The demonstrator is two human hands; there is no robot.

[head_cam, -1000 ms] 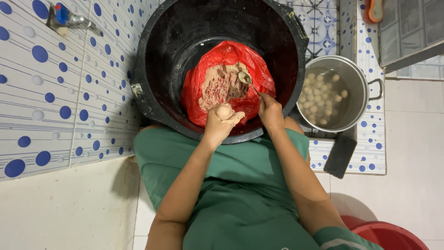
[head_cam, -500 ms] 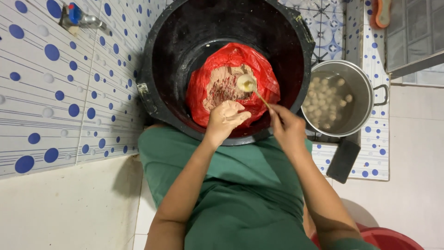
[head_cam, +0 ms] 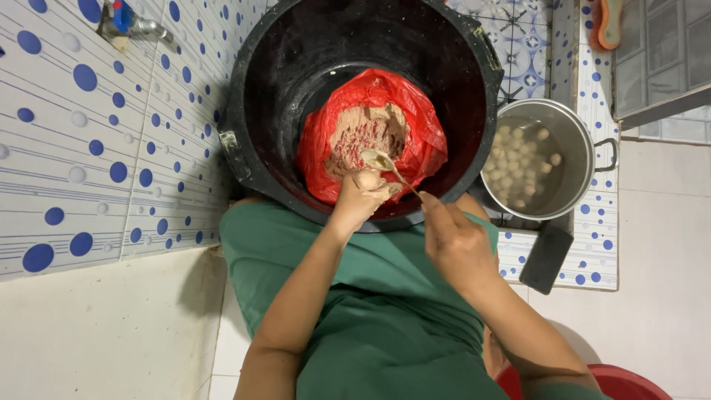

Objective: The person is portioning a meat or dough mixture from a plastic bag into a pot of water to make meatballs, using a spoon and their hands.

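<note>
1. Squeezing the paste, the left hand (head_cam: 363,194) is now closed in a fist over the near edge of the red plastic bag (head_cam: 422,141), and a round pale ball of paste (head_cam: 368,180) stands out at the top of the fist
2. One second ago this ball was also at the top of the left hand, but the hand was lower, near the rim of the black tub (head_cam: 296,74); now it sits a little further in, over the bag
3. The right hand (head_cam: 453,241) holds a spoon (head_cam: 379,160) by its thin handle, with the fingers pinched narrow around it; the hand has moved back toward the body, while the spoon bowl has come down to just beside the ball
4. Half a second ago the spoon bowl was higher, over the pinkish paste (head_cam: 366,133) in the bag; it now carries a bit of pale paste
5. My judgement: the spoon is placed to lift the ball off the fist, so one more ball is nearly ready
6. The steel pot (head_cam: 585,126) to the right, with many pale balls (head_cam: 518,163) in water, has not changed; the hands are well apart from it
</note>
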